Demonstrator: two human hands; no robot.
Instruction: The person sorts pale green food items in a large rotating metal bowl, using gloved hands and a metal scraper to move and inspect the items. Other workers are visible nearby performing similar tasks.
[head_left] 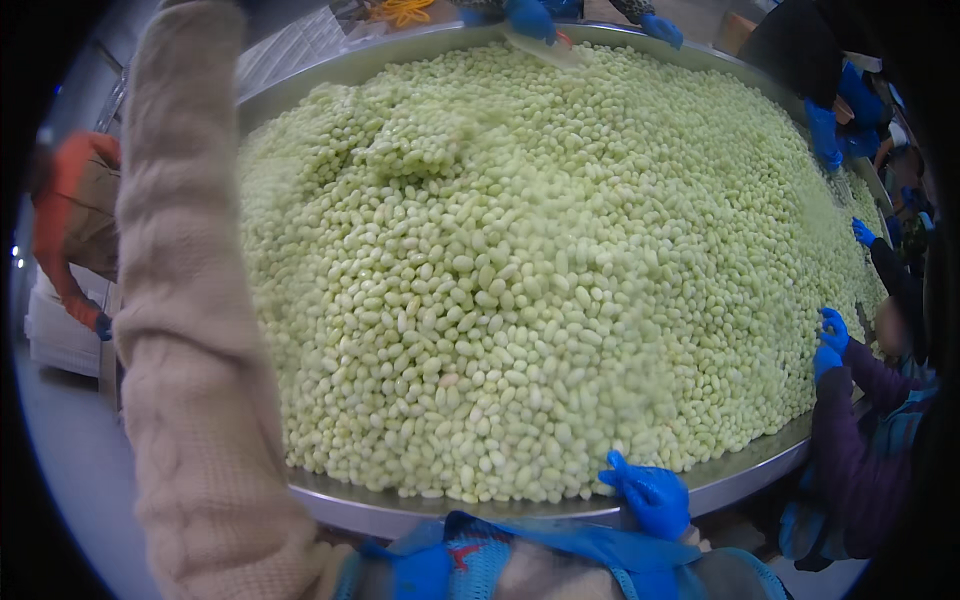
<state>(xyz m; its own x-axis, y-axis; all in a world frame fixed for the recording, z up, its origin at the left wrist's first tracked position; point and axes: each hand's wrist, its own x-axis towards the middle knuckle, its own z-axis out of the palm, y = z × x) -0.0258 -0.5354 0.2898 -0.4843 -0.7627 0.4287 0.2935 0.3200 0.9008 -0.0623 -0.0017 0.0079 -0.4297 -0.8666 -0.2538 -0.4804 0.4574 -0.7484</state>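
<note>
The pale green oval pieces [520,300] fill most of the frame, heaped across a wide rimmed metal desk [745,485] from the upper middle down to its near edge. The right grip [648,494], in a blue glove, is at the lower middle right of the frame, over the near rim. Its fingers are partly bent and point to the left; the nearest pieces lie just beyond the fingertips, above and to their left. No piece shows in it, but the inner side is turned from view, so whether it pinches one I cannot tell. The left grip is out of view: a beige knitted sleeve [190,300] runs from the lower left up to the top edge, so its state cannot be told.

One pinkish piece [449,380] lies among the green ones, left of centre, well apart from the right grip. At the right, a co-worker's blue gloves [831,342] are at the edge of the heap; at the top, another blue glove [530,18] is beside a clear flat tool [545,50].
</note>
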